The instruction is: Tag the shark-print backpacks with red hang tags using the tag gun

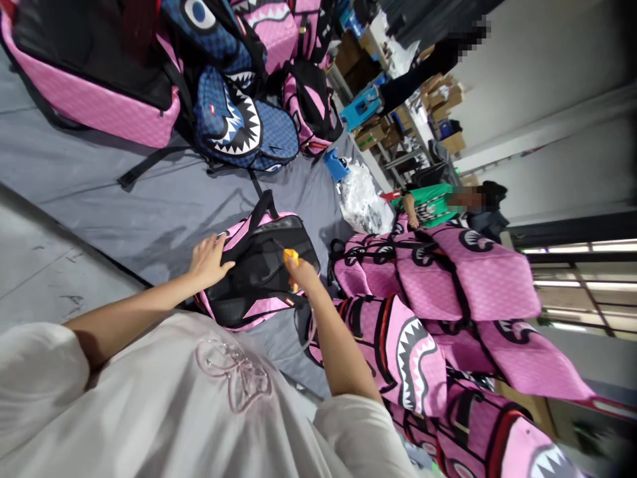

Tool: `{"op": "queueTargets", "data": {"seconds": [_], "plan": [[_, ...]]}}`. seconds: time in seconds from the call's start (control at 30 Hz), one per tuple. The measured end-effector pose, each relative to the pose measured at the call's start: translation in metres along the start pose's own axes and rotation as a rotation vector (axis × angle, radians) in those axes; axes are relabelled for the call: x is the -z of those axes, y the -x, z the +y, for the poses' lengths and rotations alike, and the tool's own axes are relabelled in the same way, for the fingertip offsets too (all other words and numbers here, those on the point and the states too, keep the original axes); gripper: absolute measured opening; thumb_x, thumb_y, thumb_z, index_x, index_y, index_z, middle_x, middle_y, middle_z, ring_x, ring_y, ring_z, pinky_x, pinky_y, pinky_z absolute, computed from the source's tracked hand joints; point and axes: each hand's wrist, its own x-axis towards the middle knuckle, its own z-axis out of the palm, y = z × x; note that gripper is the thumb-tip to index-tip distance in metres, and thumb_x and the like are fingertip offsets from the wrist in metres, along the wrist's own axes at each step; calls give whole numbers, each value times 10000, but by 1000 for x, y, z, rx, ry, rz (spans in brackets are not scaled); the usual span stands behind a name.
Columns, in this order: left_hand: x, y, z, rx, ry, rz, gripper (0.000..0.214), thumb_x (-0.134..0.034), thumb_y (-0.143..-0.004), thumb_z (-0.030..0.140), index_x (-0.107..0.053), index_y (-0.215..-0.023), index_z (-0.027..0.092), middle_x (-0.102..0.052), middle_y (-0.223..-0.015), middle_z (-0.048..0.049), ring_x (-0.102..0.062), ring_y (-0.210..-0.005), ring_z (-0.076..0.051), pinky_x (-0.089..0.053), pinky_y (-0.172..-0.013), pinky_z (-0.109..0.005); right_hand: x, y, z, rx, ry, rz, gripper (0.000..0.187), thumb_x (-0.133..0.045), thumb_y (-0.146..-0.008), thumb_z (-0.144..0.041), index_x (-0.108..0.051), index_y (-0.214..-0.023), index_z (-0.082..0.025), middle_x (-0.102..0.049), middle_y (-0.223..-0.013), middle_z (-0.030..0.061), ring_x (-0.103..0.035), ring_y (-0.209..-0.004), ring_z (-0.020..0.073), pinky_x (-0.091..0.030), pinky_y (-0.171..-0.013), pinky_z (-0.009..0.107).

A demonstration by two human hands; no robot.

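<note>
A pink and black backpack lies on the grey cloth in front of me, its black back panel and straps facing up. My left hand rests on its left edge, near a shoulder strap, with thumb and fingers apart and nothing gripped. Over the right half of the panel, my right hand is closed around a yellow tagging gun. The thin needle-like tip points toward the backpack's middle; whether it touches the fabric I cannot tell.
Blue checked shark-face backpacks and a large pink bag lie beyond my left hand. Several pink backpacks are stacked at right. A clear plastic bag lies beyond, near a person in a green shirt. Shelving holds cardboard boxes.
</note>
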Motion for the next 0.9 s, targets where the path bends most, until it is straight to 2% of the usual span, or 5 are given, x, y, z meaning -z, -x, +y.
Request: {"op": "queueTargets", "data": {"seconds": [0.17,0.3,0.47,0.63,0.9], "plan": [[-30,-61,50,-562,137,-174,428,-522,-897,163,-665,-1290,255,-651,-1339,-80,-594,-1250,-243,-457,-1089,-421,-96,36,17,4,-535,-19,416,-364,-1002,-557,-555,-1104,-202,-677,-666,14,-654,-537,182,-493,-499,256],[-63,-152,75,-444,190,-218,339,-505,-859,100,-763,-1056,200,-742,-1115,-72,-676,-1062,-213,-499,-1003,-361,-145,53,31,-77,-888,220,450,-361,-949,-642,-542,-957,-230,-647,-659,17,-646,-572,191,-506,-510,280],[-85,-224,66,-412,-26,-186,236,-588,-835,134,-774,-954,216,-710,-1090,-77,-649,-1002,-232,-491,-855,-346,-154,45,58,-233,-1211,210,576,-335,-891,-752,-538,-907,-214,-663,-649,48,-637,-526,201,-442,-441,280],[-96,-232,52,-705,-129,-205,172,-633,-861,201,-748,-983,235,-679,-1101,-74,-563,-1094,-253,-391,-974,-441,-155,33,70,-189,-1389,113,640,-389,-828,-818,-536,-803,-196,-671,-640,74,-611,-498,177,-314,-393,242],[-116,-257,59,-783,-198,-203,126,-601,-908,234,-724,-936,225,-671,-1018,-72,-529,-1022,-257,-376,-924,-465,-150,18,71,-237,-1504,97,639,-467,-771,-843,-507,-859,-211,-632,-613,29,-607,-497,164,-306,-396,220]]}}
